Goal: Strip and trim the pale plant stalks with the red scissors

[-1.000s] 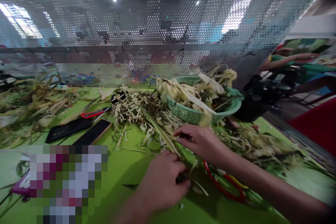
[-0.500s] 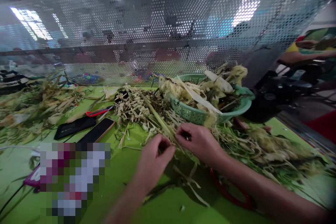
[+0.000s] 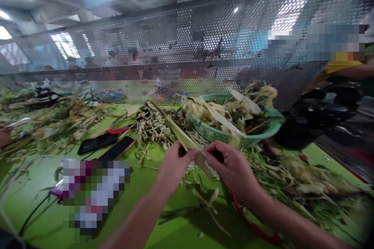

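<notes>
A long pale-green corn husk strip (image 3: 179, 134) runs slantwise between my hands, its far end reaching over the cut pieces. My left hand (image 3: 173, 165) pinches it between thumb and fingers. Just to the right, my right hand (image 3: 238, 165) grips the same strip near its wider lower end, which hangs below the fingers. Beyond them lies a heap of short cut husk pieces (image 3: 153, 126). Thin leaf scraps (image 3: 212, 202) are scattered on the green table (image 3: 131, 210) below my hands. A red curved handle (image 3: 251, 223) shows partly under my right forearm.
A green plastic basket (image 3: 263, 138) full of husks and silk stands behind my right hand. Husk piles lie left (image 3: 67, 118) and right (image 3: 306, 175). A red cutter (image 3: 119, 129) and two phones (image 3: 117, 149) lie left. A perforated metal screen (image 3: 163, 54) closes the back.
Both hands have closed on the husk strip, which is now lifted and shows its broad side. My left hand has moved up and nearer the right. The camera view has shifted.
</notes>
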`<state>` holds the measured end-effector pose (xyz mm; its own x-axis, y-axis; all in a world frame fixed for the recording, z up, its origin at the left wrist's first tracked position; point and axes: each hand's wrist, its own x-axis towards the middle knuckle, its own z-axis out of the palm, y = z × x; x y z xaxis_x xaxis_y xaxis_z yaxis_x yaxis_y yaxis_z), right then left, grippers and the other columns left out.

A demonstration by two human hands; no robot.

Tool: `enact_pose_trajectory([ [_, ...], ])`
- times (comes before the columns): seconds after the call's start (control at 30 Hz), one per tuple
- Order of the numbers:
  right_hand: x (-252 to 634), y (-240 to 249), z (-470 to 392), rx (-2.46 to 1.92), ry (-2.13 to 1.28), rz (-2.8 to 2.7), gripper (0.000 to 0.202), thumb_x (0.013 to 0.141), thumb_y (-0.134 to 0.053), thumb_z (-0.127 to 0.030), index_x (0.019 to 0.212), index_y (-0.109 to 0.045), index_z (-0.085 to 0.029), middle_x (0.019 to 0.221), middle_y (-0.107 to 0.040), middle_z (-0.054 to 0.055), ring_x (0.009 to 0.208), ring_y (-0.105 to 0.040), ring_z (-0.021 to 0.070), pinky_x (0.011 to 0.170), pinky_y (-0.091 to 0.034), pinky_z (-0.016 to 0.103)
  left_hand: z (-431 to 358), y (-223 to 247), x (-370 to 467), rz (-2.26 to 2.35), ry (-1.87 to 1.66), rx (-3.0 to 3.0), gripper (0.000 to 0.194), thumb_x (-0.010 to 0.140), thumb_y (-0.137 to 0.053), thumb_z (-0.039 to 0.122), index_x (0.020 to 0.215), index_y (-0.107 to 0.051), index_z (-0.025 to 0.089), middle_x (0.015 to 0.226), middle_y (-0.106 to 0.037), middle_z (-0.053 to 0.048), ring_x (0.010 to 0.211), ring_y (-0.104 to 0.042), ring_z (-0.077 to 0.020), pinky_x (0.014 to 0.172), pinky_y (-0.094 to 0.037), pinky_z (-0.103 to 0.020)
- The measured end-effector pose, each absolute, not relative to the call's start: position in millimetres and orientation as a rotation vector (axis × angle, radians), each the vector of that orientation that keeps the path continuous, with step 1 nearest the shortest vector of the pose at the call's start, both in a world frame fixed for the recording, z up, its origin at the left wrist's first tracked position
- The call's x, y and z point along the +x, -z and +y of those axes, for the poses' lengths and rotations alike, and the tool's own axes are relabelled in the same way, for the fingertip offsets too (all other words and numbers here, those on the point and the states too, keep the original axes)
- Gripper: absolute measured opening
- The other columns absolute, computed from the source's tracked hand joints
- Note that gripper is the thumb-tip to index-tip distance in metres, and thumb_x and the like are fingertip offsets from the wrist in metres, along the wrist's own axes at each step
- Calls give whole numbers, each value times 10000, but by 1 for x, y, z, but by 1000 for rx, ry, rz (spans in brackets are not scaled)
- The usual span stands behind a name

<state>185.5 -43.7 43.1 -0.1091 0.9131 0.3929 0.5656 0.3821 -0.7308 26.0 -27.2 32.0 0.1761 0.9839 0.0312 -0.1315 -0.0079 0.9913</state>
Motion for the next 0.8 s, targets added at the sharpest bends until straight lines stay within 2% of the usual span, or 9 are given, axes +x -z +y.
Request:
enact_pose_trajectory([
  [0.1,186,-44,-41,-1241,-773,-1640,234,850,-525,-385,712,-555,-199,620,-535,-4,564,-478,136,515,-373,239,-24,-29,28,971,-1188,1149,289,737,-685,309,956,-626,130,942,-689,-72,872,-616,-181,828,-470,-318],
  [0.23,186,-38,-35,-1224,-931,-1617,228,824,-556,-399,732,-566,-190,628,-519,-20,574,-478,127,530,-386,234,-21,-19,27,974,-1217,1158,237,744,-664,309,904,-639,136,881,-687,-48,812,-611,-161,781,-474,-296],
  [0.4,185,-27,-30,-1260,-961,-1788,162,818,-566,-334,793,-613,-182,713,-586,-1,670,-535,148,601,-419,245,-18,-9,17,1046,-1126,1285,221,746,-651,299,883,-646,125,831,-678,-51,769,-601,-164,741,-476,-291],
  [0.6,182,-19,-27,-1321,-968,-1764,164,791,-572,-320,705,-575,-181,648,-549,-16,618,-513,136,553,-406,238,-18,-8,12,1053,-1012,1328,233,766,-626,337,878,-645,133,825,-672,-54,735,-597,-159,689,-482,-278],
  [0.8,179,-23,-31,-1296,-1102,-1591,179,789,-588,-353,737,-582,-181,647,-552,-10,583,-505,125,528,-416,237,-22,-9,14,1081,-967,1350,257,763,-626,352,900,-628,134,856,-673,-65,738,-603,-157,693,-491,-286],
])
